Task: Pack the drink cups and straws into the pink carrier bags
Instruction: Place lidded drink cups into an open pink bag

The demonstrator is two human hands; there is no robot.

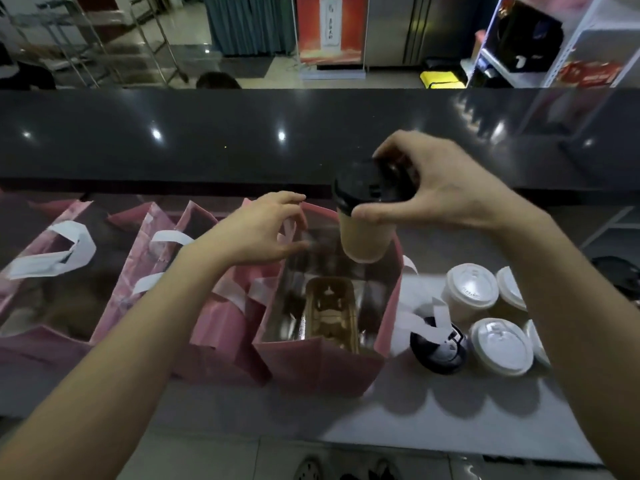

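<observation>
My right hand [436,185] grips a tan drink cup [363,237] by its black lid and holds it above the mouth of an open pink carrier bag [322,365]. A brown cardboard cup holder [330,311] lies at the bottom of that bag. My left hand [263,230] pinches the bag's far left rim, next to a white handle. To the right of the bag stand several white-lidded cups [471,289] and one black-lidded cup [438,348]. No straws are visible.
Further pink carrier bags [138,258] with white handles stand in a row to the left on the grey worktop [415,417]. A raised black counter [207,140] runs behind them. A white shelf unit [554,46] stands at the far right.
</observation>
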